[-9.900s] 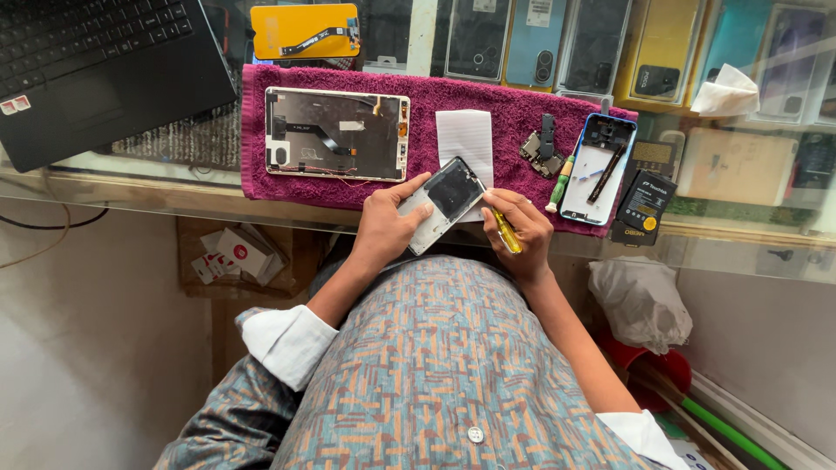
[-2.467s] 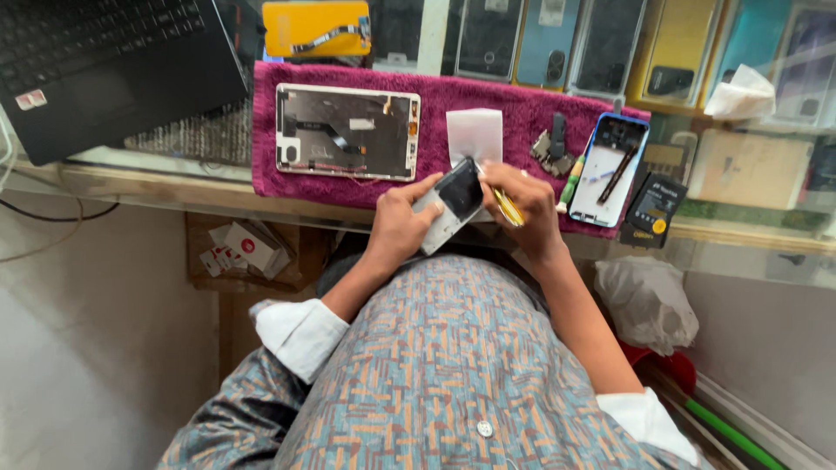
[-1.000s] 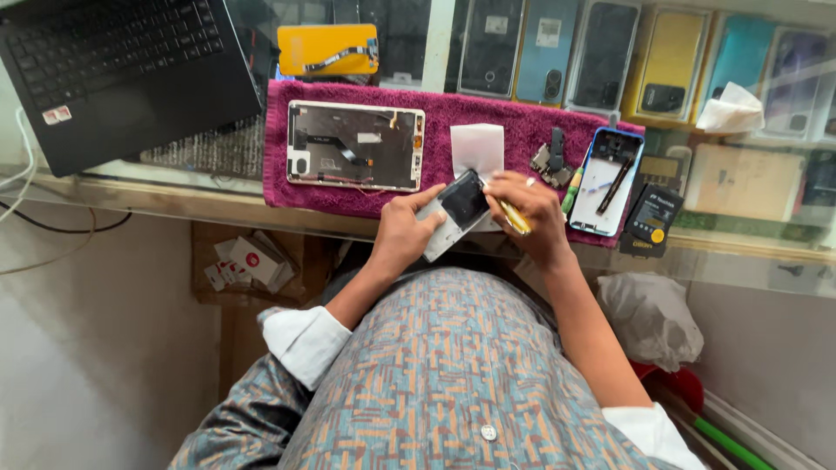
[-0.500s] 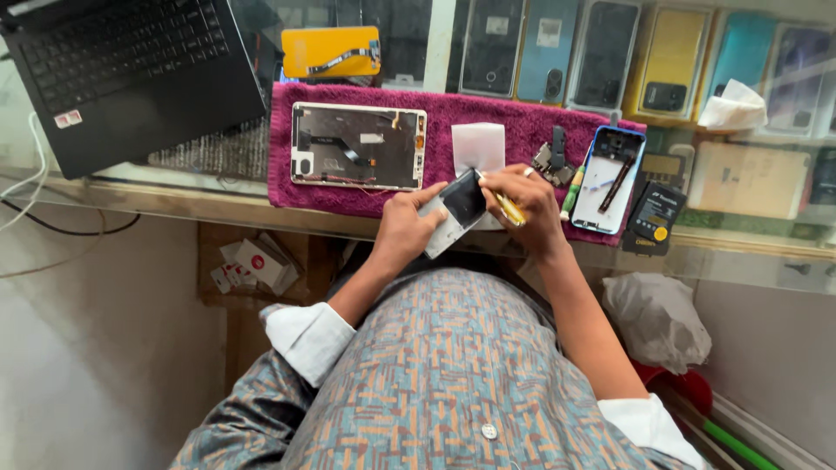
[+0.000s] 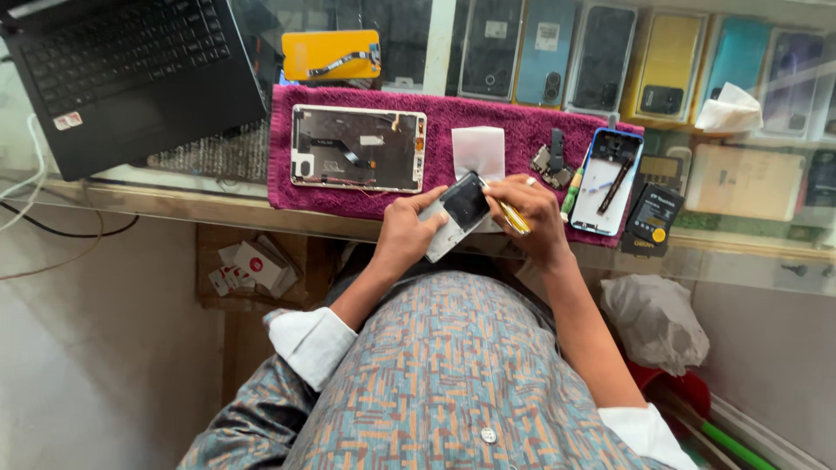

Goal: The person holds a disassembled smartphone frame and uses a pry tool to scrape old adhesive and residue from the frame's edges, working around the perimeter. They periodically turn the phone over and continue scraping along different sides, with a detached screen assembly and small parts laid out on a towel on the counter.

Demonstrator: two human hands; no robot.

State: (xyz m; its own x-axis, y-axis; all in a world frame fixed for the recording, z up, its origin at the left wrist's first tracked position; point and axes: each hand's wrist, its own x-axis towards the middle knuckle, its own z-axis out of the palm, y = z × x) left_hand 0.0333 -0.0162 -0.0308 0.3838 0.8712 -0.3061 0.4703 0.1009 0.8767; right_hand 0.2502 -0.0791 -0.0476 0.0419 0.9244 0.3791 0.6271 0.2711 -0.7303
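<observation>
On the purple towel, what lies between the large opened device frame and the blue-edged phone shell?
In the head view: a white folded cloth, then small dark loose parts.

Black laptop (image 5: 131,70), maroon towel (image 5: 514,122)

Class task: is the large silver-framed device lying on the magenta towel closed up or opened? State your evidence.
Opened. The large silver-framed device lies flat on the magenta towel with its cover off, showing dark inner parts and a ribbon cable inside the frame.
</observation>
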